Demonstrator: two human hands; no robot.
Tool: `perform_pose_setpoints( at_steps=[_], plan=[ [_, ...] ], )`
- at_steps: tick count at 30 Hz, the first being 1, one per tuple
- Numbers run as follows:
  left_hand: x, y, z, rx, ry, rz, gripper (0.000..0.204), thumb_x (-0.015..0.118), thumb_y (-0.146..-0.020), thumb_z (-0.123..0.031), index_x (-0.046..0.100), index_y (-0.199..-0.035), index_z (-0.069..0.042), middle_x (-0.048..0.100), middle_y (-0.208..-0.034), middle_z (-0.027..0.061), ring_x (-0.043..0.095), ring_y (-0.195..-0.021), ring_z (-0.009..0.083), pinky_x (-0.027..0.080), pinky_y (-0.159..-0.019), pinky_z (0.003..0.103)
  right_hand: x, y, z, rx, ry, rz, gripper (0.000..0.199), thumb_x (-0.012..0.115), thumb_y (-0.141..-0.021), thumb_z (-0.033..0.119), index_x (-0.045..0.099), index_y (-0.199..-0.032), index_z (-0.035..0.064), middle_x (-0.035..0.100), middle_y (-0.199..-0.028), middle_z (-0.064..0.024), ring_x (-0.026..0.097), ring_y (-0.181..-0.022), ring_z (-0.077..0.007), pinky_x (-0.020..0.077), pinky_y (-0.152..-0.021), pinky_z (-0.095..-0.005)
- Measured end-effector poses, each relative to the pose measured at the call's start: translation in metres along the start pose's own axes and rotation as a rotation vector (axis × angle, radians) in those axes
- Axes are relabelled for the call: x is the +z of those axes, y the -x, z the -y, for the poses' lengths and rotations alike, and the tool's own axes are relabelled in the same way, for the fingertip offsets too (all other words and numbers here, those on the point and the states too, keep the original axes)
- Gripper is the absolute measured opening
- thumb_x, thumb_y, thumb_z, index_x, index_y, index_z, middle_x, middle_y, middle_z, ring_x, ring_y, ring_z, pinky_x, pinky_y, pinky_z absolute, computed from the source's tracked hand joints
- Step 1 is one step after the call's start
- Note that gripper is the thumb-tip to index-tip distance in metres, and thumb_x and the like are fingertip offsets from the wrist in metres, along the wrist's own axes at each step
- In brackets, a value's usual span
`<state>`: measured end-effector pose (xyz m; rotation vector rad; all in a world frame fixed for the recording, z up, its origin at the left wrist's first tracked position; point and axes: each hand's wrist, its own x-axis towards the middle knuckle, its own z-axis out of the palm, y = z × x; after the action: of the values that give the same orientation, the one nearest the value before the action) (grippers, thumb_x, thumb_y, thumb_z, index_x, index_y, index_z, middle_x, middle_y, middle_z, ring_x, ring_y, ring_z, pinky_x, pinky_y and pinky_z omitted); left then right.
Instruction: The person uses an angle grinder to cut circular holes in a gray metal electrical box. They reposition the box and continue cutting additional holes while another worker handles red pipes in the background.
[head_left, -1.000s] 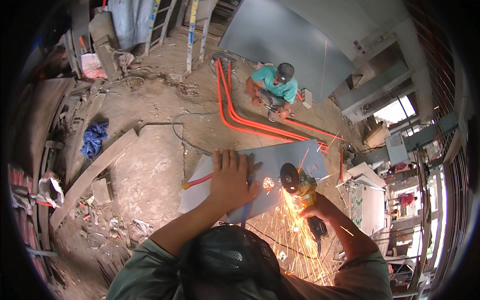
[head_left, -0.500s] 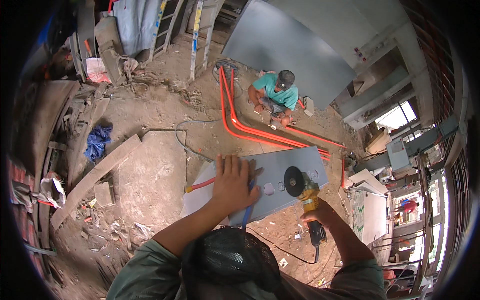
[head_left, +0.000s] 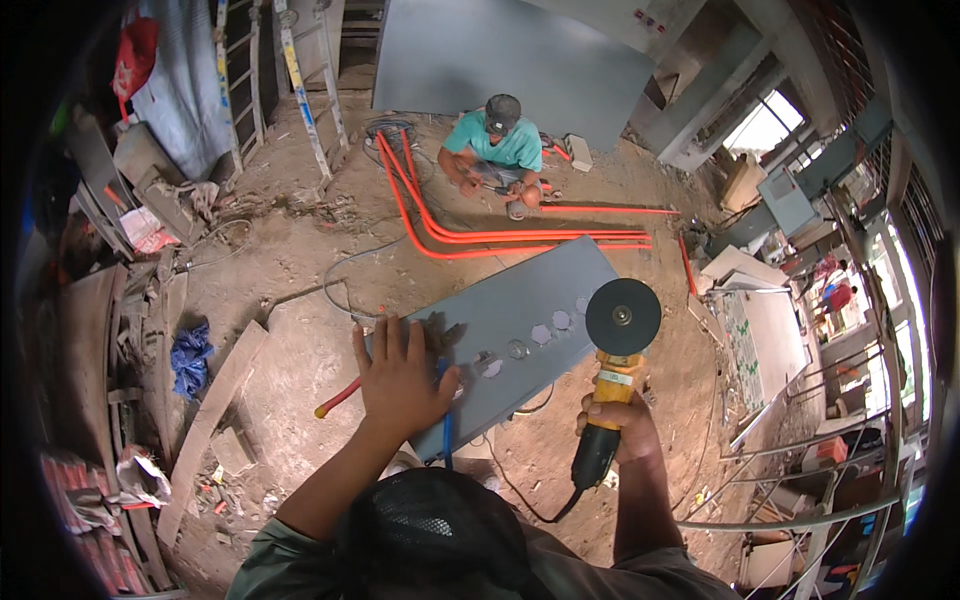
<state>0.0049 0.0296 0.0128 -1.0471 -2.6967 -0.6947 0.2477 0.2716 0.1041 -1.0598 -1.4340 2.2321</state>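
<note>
My left hand (head_left: 392, 385) lies with spread fingers on the left end of a long grey panel (head_left: 550, 282). Several round cut-outs run in a row along this panel. Beside that hand a red handle (head_left: 337, 398) with a yellow tip sticks out, and a blue handle (head_left: 447, 430) shows below it; my hand hides where they lead, so I cannot tell if they are one tool. Wrapped in my right hand (head_left: 625, 420) is a yellow and black angle grinder (head_left: 614, 378). Its dark round disc faces up, overlapping the panel's right end in view; contact I cannot tell.
A black cord (head_left: 522, 500) trails from the grinder. Beyond the panel, bent orange pipes (head_left: 470, 238) lie on the dirt floor, where a person in a teal shirt (head_left: 515, 150) crouches. Ladders (head_left: 300, 90) stand far left; a wooden plank (head_left: 215, 430) and blue plastic (head_left: 190, 360) lie left.
The view has shifted and turned, and the panel appears more slanted. The grinder is now more upright, its disc turned to face me. My left hand stays on the panel.
</note>
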Motion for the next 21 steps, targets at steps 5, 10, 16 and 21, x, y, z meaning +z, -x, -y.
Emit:
perform_pose_setpoints(
  at_steps=[5, 10, 16, 21],
  plan=[
    [-0.003, -0.002, -0.008, 0.020, -0.034, 0.009, 0.091, 0.067, -0.094, -0.063, 0.055, -0.155, 0.004, 0.050, -0.161, 0.0365, 0.041, -0.156, 0.0508, 0.008, -0.133, 0.071, -0.019, 0.013, -0.017, -0.052, 0.021, 0.004, 0.033, 0.079, -0.081, 0.004, 0.068, -0.112, 0.0002, 0.073, -0.086, -0.0107, 0.075, -0.076, -0.0263, 0.0608, -0.072, -0.0397],
    [-0.013, -0.006, -0.014, -0.029, 0.101, 0.035, 0.092, 0.065, -0.098, -0.066, 0.052, -0.158, 0.003, 0.049, -0.161, 0.0367, 0.041, -0.155, 0.0528, 0.010, -0.130, 0.076, -0.052, 0.027, -0.017, -0.095, -0.105, -0.101, 0.041, 0.078, -0.080, 0.003, 0.066, -0.120, 0.0005, 0.074, -0.090, -0.0113, 0.075, -0.076, -0.0275, 0.0616, -0.072, -0.0416],
    [-0.028, -0.011, -0.037, -0.121, 0.090, 0.118, 0.086, 0.064, -0.103, -0.063, 0.053, -0.158, 0.000, 0.052, -0.162, 0.0302, 0.043, -0.157, 0.0466, 0.012, -0.132, 0.071, -0.102, 0.048, 0.000, -0.223, -0.352, -0.134, 0.051, 0.074, -0.082, 0.003, 0.062, -0.131, 0.0075, 0.072, -0.095, -0.0117, 0.074, -0.078, -0.0289, 0.0648, -0.075, -0.0462],
    [-0.044, -0.002, -0.085, -0.036, 0.279, -0.073, 0.071, 0.081, -0.098, -0.043, 0.062, -0.151, 0.000, 0.067, -0.145, 0.0238, 0.061, -0.139, 0.0415, 0.042, -0.122, 0.056, -0.153, 0.061, 0.013, -0.329, -0.473, -0.093, 0.048, 0.072, -0.086, 0.007, 0.062, -0.133, 0.0118, 0.070, -0.099, -0.0108, 0.074, -0.082, -0.0284, 0.0649, -0.077, -0.0473]
  ],
)
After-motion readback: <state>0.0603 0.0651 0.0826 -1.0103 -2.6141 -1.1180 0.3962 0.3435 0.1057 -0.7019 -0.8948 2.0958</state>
